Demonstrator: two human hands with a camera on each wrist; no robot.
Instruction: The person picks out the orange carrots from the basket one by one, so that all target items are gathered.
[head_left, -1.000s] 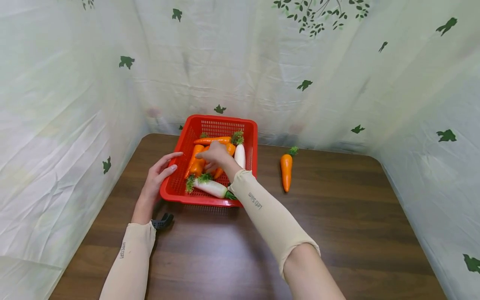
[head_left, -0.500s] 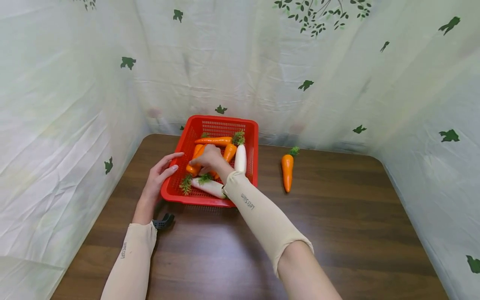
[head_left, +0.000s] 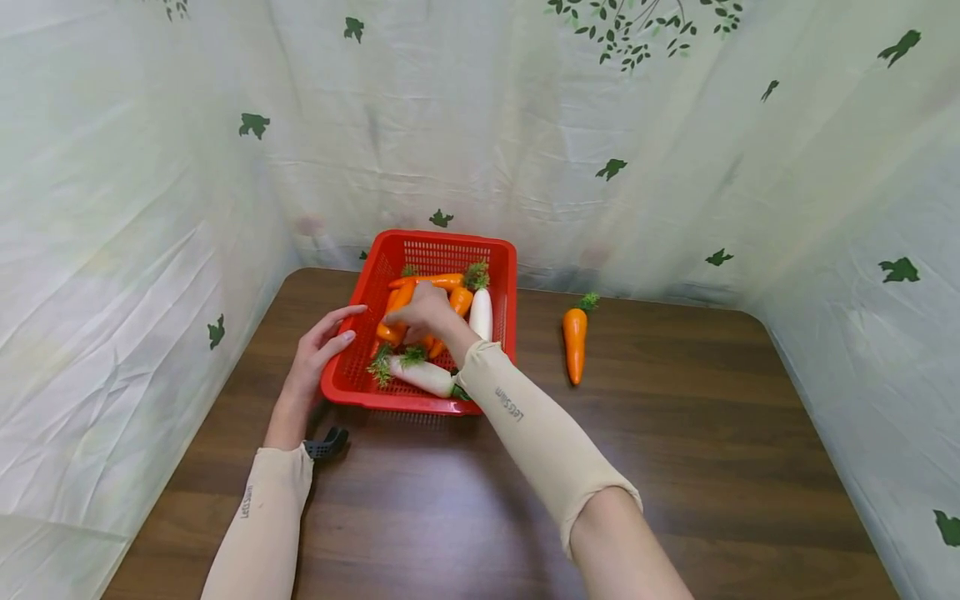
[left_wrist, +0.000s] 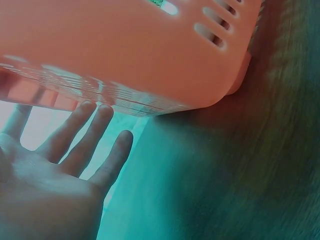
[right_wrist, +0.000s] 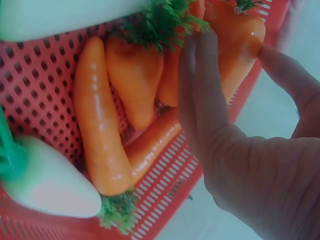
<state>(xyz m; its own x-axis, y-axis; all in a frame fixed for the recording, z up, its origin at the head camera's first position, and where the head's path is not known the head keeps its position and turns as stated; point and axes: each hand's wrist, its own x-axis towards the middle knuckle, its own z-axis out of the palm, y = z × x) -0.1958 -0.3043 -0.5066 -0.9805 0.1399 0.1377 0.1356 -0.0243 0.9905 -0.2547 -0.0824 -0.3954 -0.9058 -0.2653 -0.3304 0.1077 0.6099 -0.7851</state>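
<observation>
In the head view a red plastic basket (head_left: pixel 496 367) holds several orange carrots and two white radishes. My right hand (head_left: pixel 433 310) reaches into it from the right and pinches a carrot (right_wrist: pixel 238 35) at the basket's left side, thumb on one face and fingers on the other. Other carrots, such as a long one (right_wrist: pixel 100 120), lie beside it. One radish (head_left: pixel 422 377) lies along the front wall; another radish (head_left: pixel 481 315) stands along the right side. My left hand (head_left: pixel 309 350) touches the basket's left rim, its fingers extended against the wall in the left wrist view.
A single carrot (head_left: pixel 574 343) with a green top lies on the brown wooden table (head_left: pixel 675 433), right of the basket. A pale curtain (head_left: pixel 480 125) with leaf prints hangs behind and on both sides. A black strap (head_left: pixel 326 443) shows by the left wrist.
My right hand dips toward the basket's front left, then comes back up and to the right, shifting the carrot under its fingers. The left hand and basket stay in place.
</observation>
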